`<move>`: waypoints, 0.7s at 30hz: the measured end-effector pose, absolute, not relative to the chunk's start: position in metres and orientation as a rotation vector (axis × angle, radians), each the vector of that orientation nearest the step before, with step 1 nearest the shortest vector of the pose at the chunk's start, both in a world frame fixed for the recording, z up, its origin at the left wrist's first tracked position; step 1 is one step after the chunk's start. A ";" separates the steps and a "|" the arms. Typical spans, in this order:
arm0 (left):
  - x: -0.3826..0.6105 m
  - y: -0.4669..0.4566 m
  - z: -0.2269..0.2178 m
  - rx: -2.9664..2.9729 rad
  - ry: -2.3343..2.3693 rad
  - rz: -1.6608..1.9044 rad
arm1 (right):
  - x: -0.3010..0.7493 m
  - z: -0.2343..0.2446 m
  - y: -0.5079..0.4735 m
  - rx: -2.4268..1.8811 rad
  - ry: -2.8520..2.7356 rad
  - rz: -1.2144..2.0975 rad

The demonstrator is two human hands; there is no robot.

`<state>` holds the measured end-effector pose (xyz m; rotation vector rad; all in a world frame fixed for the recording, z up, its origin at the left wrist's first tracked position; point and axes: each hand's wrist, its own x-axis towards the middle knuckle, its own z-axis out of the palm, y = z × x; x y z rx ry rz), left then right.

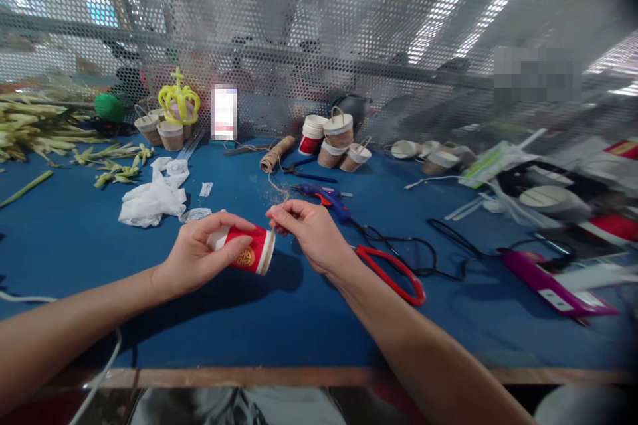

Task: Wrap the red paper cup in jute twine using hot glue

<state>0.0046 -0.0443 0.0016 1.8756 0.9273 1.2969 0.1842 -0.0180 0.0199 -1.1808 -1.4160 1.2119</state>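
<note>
My left hand (207,246) is wrapped round a red and white paper cup (256,249) with a gold emblem, tilted on its side. A band of tan twine circles the end that faces right. Just beyond that end, my right hand (304,229) pinches a strand of twine (274,184) between thumb and fingers. The strand runs back to a roll of twine (278,154) lying farther off. Behind my right hand lies a blue glue gun (331,200) with a black cord.
Red-handled scissors (391,273) lie right of my right forearm, and blue-handled pliers (314,172) behind the glue gun. Twine-wrapped cups (331,154) stand at the back. Crumpled white lace (152,202) lies left, dried husks (34,119) far left. A perforated metal screen (279,26) closes the back.
</note>
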 end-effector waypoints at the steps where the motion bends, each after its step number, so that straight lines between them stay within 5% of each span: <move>1: 0.004 -0.045 0.002 1.886 0.935 1.292 | 0.184 0.019 -0.018 -1.182 -1.419 1.211; 21: 0.005 -0.043 0.001 1.735 1.040 1.334 | 0.181 0.015 -0.018 -1.242 -1.494 1.207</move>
